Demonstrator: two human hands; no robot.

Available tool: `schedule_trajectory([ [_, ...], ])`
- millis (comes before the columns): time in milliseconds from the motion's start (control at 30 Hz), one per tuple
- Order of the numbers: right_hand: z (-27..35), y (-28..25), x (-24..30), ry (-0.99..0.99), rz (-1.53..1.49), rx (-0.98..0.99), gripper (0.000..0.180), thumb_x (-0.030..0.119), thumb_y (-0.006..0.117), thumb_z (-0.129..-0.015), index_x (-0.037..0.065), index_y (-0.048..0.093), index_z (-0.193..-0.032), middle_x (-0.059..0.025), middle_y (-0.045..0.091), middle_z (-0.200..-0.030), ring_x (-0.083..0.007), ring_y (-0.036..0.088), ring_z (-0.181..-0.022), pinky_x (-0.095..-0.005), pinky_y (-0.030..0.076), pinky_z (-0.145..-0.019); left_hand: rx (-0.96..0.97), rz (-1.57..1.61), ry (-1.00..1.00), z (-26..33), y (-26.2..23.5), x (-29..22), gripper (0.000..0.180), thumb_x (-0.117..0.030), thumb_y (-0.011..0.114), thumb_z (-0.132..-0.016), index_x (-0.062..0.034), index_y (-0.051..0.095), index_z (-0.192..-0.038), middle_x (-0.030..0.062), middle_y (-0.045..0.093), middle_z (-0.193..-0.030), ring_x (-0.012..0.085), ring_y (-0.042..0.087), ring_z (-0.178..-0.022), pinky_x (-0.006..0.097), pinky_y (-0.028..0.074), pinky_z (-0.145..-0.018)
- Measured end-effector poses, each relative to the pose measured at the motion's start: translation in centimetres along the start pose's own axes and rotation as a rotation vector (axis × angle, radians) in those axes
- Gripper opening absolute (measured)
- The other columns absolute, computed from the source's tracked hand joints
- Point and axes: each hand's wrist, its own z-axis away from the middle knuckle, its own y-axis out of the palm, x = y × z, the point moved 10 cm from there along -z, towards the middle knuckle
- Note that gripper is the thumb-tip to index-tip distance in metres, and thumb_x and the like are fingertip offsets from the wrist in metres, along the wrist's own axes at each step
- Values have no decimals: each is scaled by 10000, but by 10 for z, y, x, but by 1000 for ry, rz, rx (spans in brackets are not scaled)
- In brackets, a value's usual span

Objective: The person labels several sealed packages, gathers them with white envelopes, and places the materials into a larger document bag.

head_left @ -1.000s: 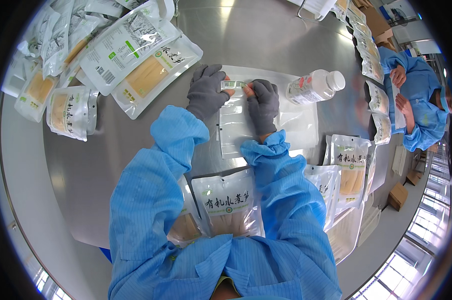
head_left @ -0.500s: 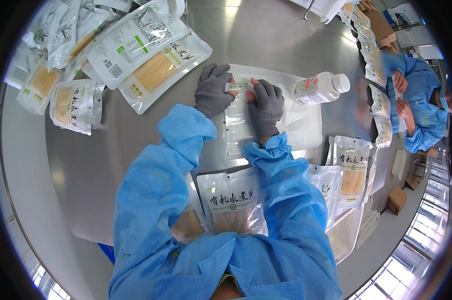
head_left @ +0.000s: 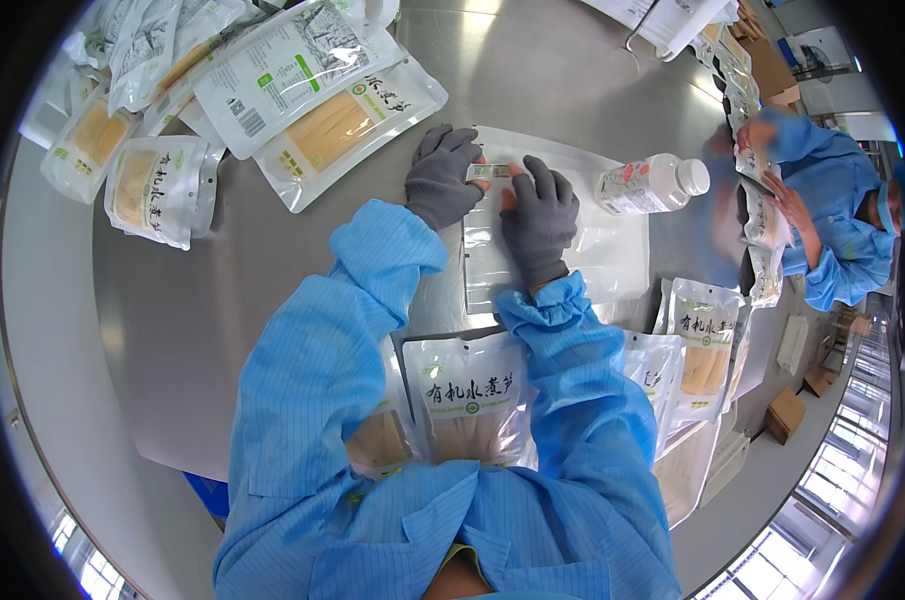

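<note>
Grey gloves, head view | left hand point(head_left: 443, 182): fingers curled at left end of label strip point(head_left: 489, 172); right hand point(head_left: 541, 218): fingers bent by its right end; could not tell if either pinched | strip lay on pale packet point(head_left: 603, 240), steel surface point(head_left: 533, 80) | right fingers had shifted outward, baring more strip; it seemed to need less holding

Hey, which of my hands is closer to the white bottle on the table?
Your right. The right hand is just left of the white bottle, not touching it; the left hand is farther left, beyond the right one.
</note>
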Motion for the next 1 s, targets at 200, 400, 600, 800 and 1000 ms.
schedule_trajectory([
  [200, 0, 7, -4, 30, 18, 89, 375, 162, 676, -720, 130, 628, -1091, -41, 563, -1221, -285, 516, -1085, -422, 411, -879, -8, 40, -33, 1, -4, 0, 381, -229, 754, -684, -72, 642, -1012, 60, 545, -1288, 297, 411, -1243, 385, 344, -1035],
  [400, -5, 2, -43, 409, -431, 36, 271, 159, 720, -711, 95, 664, -968, -47, 634, -1073, -274, 531, -1040, -374, 439, -881, 107, 554, -377, 5, 8, 5, 322, -163, 699, -783, -54, 638, -1080, 121, 627, -1080, 174, 581, -931, 294, 463, -827],
  [600, -3, 3, -54, 454, -656, -30, 229, 110, 730, -694, 77, 671, -913, -43, 652, -1030, -274, 546, -992, -373, 453, -859, 172, 1117, -435, 5, 30, -8, 317, -57, 633, -836, -66, 633, -1152, 55, 652, -937, 94, 556, -835, 233, 469, -745],
  [800, 3, -19, -48, 378, -446, -145, 234, 144, 742, -694, 95, 663, -908, -35, 649, -1019, -275, 551, -972, -373, 455, -827, 236, 1398, -575, 13, 43, -16, 283, -64, 613, -865, -83, 641, -1146, 39, 642, -956, 96, 560, -840, 239, 476, -750],
  [1000, -1, -44, -5, 37, 44, -126, 246, 168, 698, -729, 119, 642, -963, -12, 612, -1136, -238, 557, -982, -387, 432, -808, 240, 1480, -616, 20, 43, -21, 255, -74, 614, -871, -86, 648, -1123, 29, 636, -943, 93, 550, -846, 234, 462, -765],
])
